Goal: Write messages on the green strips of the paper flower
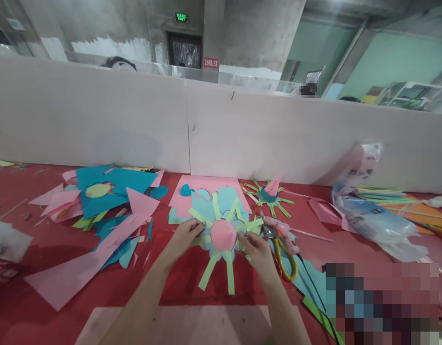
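Observation:
A paper flower (230, 270) with a pink cone (223, 235) at its centre, light green strips around it and a light blue scalloped base is between my two hands. My left hand (189, 234) pinches its left side, fingertips on the strips. On the right, my right hand (255, 248) has its fingers closed at the flower's edge beside the cone. What lies under the fingertips is partly hidden. Just beyond my right hand lie a pink glue gun (285, 233) and yellow-handled scissors (287, 263). Behind the flower are light blue and pink paper sheets (235, 188).
Pink and blue paper scraps (95, 254) cover the red table's left side. A smaller paper flower (269, 194) stands at the back, near a white partition (260, 134). Plastic bags (375, 225) and bundled paper strips (382, 194) lie to the right. A black cord runs along the right.

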### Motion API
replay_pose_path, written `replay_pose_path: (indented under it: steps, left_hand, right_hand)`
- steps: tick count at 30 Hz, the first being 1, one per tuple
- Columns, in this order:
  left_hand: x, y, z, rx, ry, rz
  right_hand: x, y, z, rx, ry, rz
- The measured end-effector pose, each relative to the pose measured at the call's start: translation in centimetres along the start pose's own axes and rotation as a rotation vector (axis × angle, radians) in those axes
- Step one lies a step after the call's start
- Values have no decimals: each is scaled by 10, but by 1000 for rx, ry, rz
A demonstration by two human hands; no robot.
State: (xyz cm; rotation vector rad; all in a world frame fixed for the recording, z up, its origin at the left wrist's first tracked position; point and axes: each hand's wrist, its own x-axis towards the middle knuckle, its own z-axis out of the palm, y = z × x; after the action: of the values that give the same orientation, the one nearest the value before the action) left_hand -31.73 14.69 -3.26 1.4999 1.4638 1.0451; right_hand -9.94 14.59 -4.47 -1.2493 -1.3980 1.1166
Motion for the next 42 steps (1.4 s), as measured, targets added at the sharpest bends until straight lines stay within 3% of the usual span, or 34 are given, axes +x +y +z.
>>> replay_pose_path:
  steps: [9, 26, 42]
  left_hand:
    - [4, -6, -4, -19, -6, -16]
    - [2, -4, -4, -124, -53, -8]
    - [1, -1, -5, -135, -12, -20]
  right_hand:
    - [0, -6, 4, -31, 10, -75]
    - [0, -6, 2, 0, 42, -35]
    - [0, -3, 1, 24, 25, -27]
